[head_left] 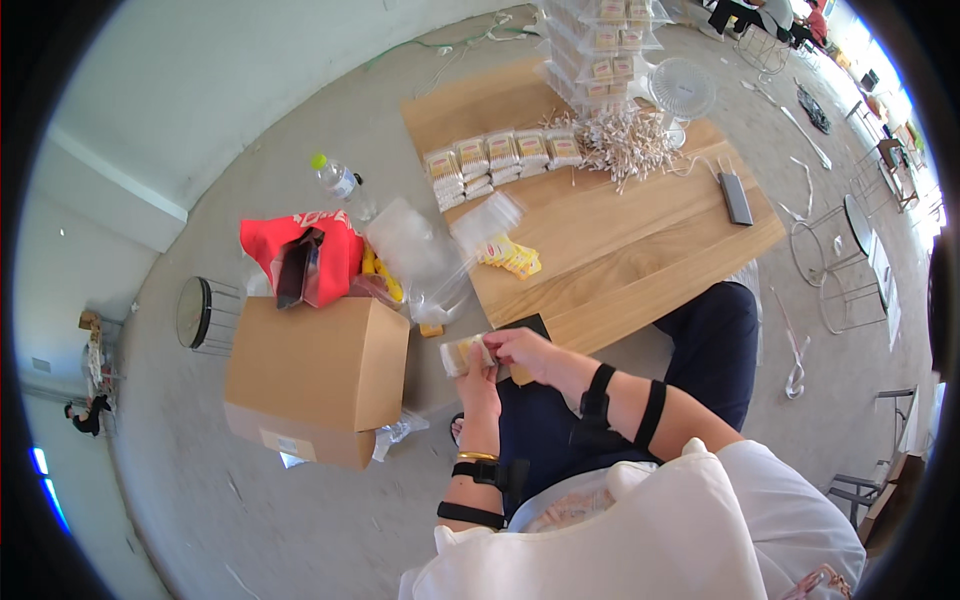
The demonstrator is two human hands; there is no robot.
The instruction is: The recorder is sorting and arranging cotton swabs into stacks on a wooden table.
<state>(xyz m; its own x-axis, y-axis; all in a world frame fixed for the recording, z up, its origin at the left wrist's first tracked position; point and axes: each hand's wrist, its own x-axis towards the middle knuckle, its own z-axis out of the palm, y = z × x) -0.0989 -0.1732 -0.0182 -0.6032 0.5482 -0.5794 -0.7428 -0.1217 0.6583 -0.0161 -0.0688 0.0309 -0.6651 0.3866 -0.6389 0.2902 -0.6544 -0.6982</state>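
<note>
Low in front of me, past the table's near left corner, my left hand (pixel 482 388) grips a small clear packet (pixel 460 354) with a pale and yellowish filling, seemingly cotton swabs. My right hand (pixel 524 350) has its fingers closed at the packet's right end, pinching its edge. On the wooden table (pixel 600 270) lie a fanned pile of yellow cards (pixel 511 256) and a stack of clear plastic bags (pixel 487 220). Behind them runs a row of filled swab packets (pixel 502 155), beside a heap of loose cotton swabs (pixel 630 148).
A cardboard box (pixel 310 375) stands to the left, with a red bag (pixel 305 250) behind it. Clear plastic wrap (pixel 410 245) hangs by the table's left edge. Tall stacked packets (pixel 605 50), a small fan (pixel 682 90) and a grey power bank-like block (pixel 735 198) occupy the table.
</note>
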